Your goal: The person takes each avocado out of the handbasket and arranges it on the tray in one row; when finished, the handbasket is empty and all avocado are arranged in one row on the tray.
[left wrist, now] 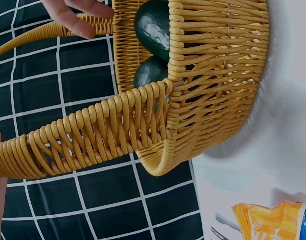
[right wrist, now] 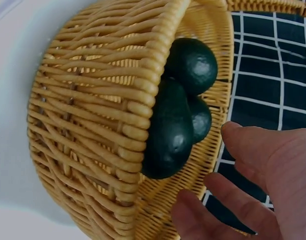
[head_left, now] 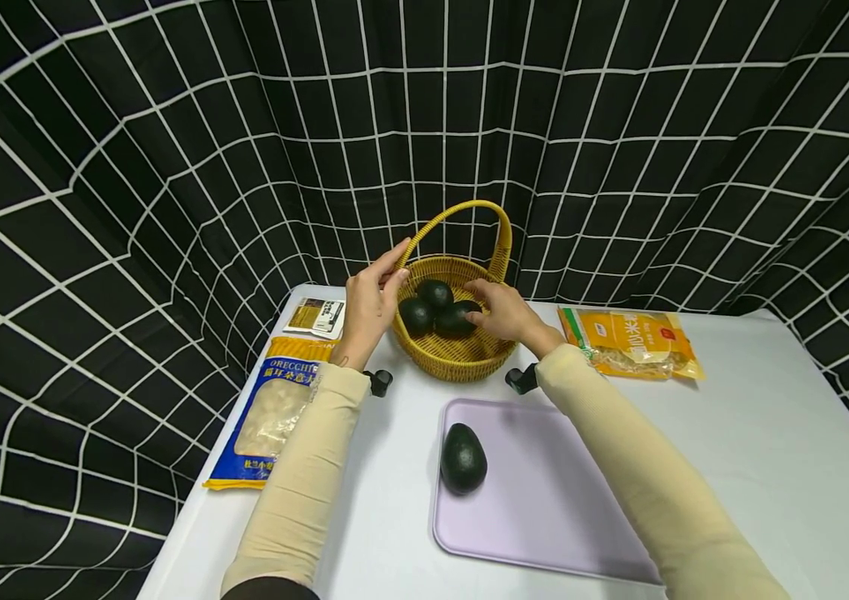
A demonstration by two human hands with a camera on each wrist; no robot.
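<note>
A yellow wicker basket [head_left: 454, 364] stands at the back of the table with three dark green avocados [head_left: 456, 318] inside. My left hand [head_left: 370, 302] holds the left side of its arched handle [head_left: 461, 207]; in the left wrist view only bits of that hand show at the handle's edge [left wrist: 83, 132]. Over the basket's right rim reaches my right hand [head_left: 505, 312], fingers spread and bent a little. The right wrist view shows a gap between its fingertips [right wrist: 185, 205] and the nearest avocado [right wrist: 168, 135]. Another avocado [head_left: 463, 458] lies on the lilac tray [head_left: 544, 500].
Left of the basket lie a blue and yellow pasta bag [head_left: 274, 408] and a small packet [head_left: 315, 317]. An orange food bag [head_left: 632, 342] lies to the right. Behind the white table [head_left: 754, 433] hangs a black cloth [head_left: 461, 108] with a white grid.
</note>
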